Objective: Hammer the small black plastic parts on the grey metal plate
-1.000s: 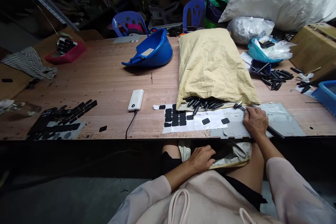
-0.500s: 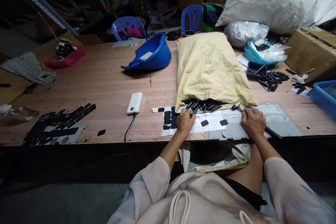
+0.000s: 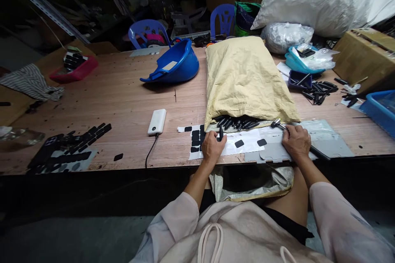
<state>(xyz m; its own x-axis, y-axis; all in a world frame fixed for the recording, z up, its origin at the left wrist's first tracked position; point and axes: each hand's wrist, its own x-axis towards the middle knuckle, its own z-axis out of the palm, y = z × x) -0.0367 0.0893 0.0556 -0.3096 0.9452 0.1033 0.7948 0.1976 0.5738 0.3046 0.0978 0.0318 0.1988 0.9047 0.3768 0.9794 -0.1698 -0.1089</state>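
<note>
My left hand [image 3: 212,147] is closed on a small black tapered handle-like piece [image 3: 221,132], which points up between thumb and fingers. Beneath it lies a white sheet [image 3: 230,151] with black rounded squares [image 3: 195,143], partly covered by the hand. Similar black pieces [image 3: 237,123] spill from the mouth of a yellow woven sack [image 3: 247,74] just beyond. My right hand [image 3: 296,143] grips a hammer [image 3: 319,153] by its black handle, the metal head pointing left over a grey board [image 3: 333,137]. Two loose black squares [image 3: 239,144] rest between my hands.
A white power bank [image 3: 157,121] with a cable lies on the left. Farther back sits a blue basin [image 3: 182,63]. At right are scattered black pieces [image 3: 319,91], a cardboard box [image 3: 364,59] and a blue tub [image 3: 379,109]. An open bag [image 3: 254,193] hangs at my lap.
My left hand has drawn back slightly from the sack mouth with a black piece, now upright in its fingers. My right hand keeps the hammer in nearly the same place.
</note>
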